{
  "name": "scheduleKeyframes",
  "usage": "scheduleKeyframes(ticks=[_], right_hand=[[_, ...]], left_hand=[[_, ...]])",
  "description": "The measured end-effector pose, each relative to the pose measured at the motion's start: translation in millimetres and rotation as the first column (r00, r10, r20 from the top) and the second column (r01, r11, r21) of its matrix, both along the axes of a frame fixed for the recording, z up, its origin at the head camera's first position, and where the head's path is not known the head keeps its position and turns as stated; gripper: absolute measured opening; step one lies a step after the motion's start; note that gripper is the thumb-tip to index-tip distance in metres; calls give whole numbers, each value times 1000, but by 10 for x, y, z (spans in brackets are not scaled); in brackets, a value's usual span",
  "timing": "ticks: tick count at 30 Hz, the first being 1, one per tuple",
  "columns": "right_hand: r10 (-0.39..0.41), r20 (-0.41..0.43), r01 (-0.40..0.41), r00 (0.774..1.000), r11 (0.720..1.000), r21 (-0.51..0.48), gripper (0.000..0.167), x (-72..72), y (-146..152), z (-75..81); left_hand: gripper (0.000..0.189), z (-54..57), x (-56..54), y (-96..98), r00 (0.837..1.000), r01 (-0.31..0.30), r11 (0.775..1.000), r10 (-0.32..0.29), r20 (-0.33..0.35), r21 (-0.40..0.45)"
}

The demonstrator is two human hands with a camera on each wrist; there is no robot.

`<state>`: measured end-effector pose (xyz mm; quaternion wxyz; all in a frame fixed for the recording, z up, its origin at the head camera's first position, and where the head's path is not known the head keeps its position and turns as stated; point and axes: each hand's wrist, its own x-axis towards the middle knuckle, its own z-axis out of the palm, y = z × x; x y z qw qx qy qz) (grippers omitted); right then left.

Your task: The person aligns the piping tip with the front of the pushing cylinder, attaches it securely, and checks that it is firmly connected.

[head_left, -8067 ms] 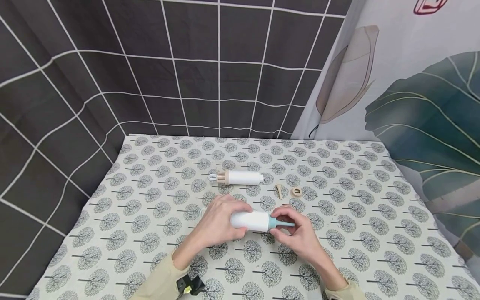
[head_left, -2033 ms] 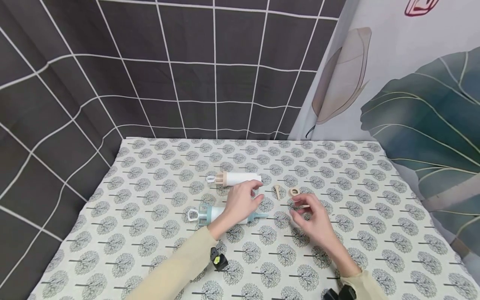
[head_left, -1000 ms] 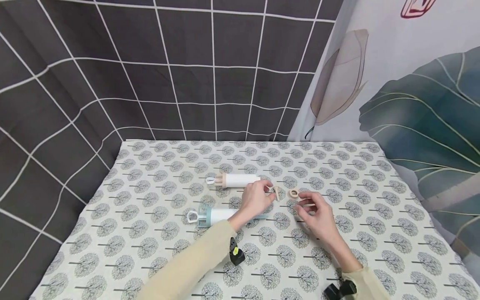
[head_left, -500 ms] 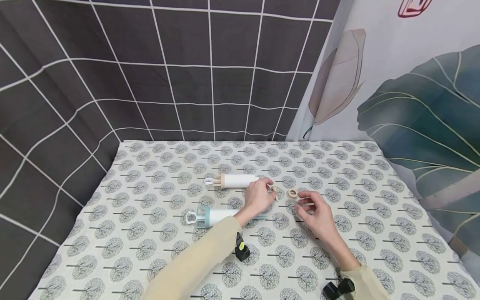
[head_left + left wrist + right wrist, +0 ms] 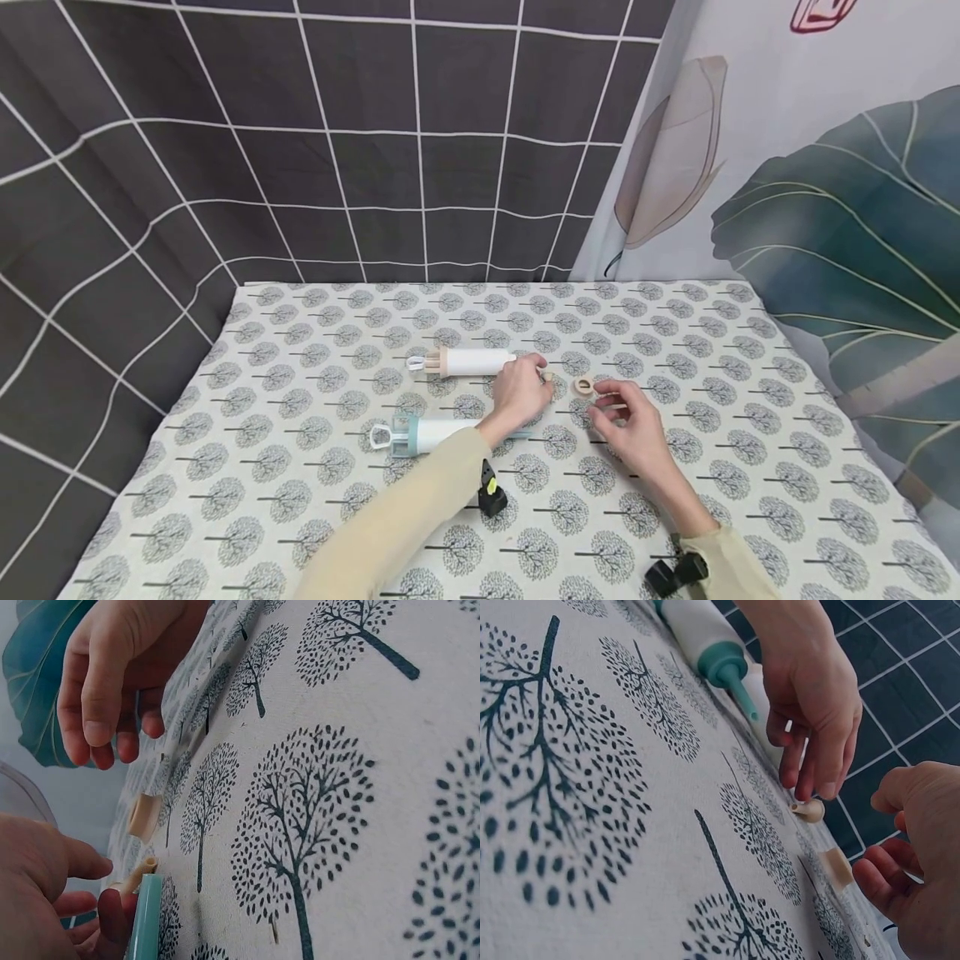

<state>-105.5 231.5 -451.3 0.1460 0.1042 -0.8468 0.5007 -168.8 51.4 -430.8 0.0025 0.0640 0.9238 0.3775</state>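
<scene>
poised with the left hand [image 5: 520, 392] at the small beige nozzle [image 5: 811, 811], with fingertips right by its flared base — cannot tell whether pinching it or just short of touching. holding nothing in the right hand [image 5: 632, 425], with fingers parted and loosely bent just beside the beige ring [image 5: 583, 386]. look for nozzle and ring side by side on the tree-patterned cloth [image 5: 300, 483].

expect light, stiff, smooth plastic in the nozzle, likelier to roll than break; best taken by the flared base, off the thin spout. probably just as light and rigid in the ring; best pinched across the outer rim.

as containers, count two, both lying on their sides: beyond, the beige-collared syringe [image 5: 474, 362]; nearer, the teal-collared syringe [image 5: 431, 433], partly hidden behind the left sleeve [image 5: 405, 508]. cannot see into either opaque barrel — no telling full or empty.
</scene>
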Motion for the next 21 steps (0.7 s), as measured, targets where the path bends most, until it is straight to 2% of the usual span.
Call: scheduleKeyframes(ticks=[14,21], right_hand=[[44,-8,-44,999,999,24,38,-67,54,-7],[22,13,-23,1000,999,43,39,-105,76,-20]], left_hand=[[31,-32,-34,35,999,-34,999,34,7,10],[34,-60,-42,65,999,-42,999,42,8,1]])
